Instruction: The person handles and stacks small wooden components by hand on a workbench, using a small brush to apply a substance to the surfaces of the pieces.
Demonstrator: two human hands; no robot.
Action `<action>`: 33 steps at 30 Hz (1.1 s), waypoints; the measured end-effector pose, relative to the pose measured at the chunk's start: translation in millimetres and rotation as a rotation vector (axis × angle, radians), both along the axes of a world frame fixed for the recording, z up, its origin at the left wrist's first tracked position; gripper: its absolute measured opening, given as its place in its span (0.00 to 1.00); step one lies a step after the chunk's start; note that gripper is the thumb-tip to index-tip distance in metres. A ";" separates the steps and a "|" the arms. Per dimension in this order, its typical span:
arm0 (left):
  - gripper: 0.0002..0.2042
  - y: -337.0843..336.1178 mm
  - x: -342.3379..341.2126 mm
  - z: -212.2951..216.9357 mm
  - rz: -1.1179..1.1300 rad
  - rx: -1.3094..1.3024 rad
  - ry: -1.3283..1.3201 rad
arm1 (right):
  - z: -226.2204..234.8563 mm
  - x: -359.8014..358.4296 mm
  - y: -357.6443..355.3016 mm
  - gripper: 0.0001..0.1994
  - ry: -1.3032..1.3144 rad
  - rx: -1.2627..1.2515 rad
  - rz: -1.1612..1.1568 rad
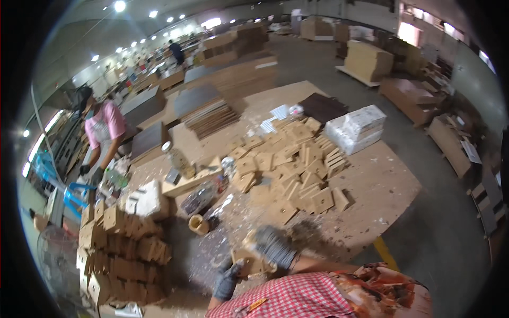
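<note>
Both my hands wear grey gloves and work low in the picture, at the near edge of the table. My left hand (228,280) is closed on the edge of a small wooden block (255,264). Just above that block is my right hand (273,247), blurred, its fingers curled by a pale thing too smeared to name. Beyond them lies a heap of loose small wooden blocks (294,164), some with a hole. A beige ring-shaped roll (199,224) stands left of my hands.
Stacked holed blocks (124,254) rise at the left. White foam-like blocks (356,130), a clear bottle (179,160) and a plastic-wrapped bundle (200,197) sit on the dusty worktable (379,204). A co-worker in pink (106,124) stands at the far left. Stacked boards (207,111) lie beyond.
</note>
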State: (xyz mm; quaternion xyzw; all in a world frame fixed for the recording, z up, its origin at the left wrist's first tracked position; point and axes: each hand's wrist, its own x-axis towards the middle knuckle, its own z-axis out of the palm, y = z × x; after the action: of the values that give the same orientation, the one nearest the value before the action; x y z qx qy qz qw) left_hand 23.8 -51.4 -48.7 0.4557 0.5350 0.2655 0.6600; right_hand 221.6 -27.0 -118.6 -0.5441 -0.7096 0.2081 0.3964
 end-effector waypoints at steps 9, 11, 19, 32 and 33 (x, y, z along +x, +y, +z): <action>0.25 7.2 -6.2 -11.7 0.003 0.038 -0.069 | 25.3 19.2 -13.0 0.11 0.728 -0.445 0.065; 0.29 4.6 2.1 -15.7 0.017 0.033 -0.068 | 19.1 18.0 -13.7 0.12 0.730 -0.402 0.087; 0.33 11.4 -6.6 -103.5 -0.194 -0.104 -0.418 | 24.8 -16.0 -23.8 0.10 0.558 -0.195 0.229; 0.29 3.3 -18.1 -29.1 0.079 -0.342 -0.678 | 34.6 -8.6 -9.1 0.08 0.407 0.043 0.136; 0.29 5.0 -18.2 -30.0 0.076 -0.342 -0.684 | 33.8 -11.1 -9.8 0.08 0.207 0.087 0.194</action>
State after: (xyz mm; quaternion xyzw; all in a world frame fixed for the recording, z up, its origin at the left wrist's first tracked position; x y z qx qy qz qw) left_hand 5.6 -46.4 -78.7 0.2041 0.3367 0.3335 0.8566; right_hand 210.5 -36.8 -84.8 -0.4310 -0.7224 0.2696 0.4686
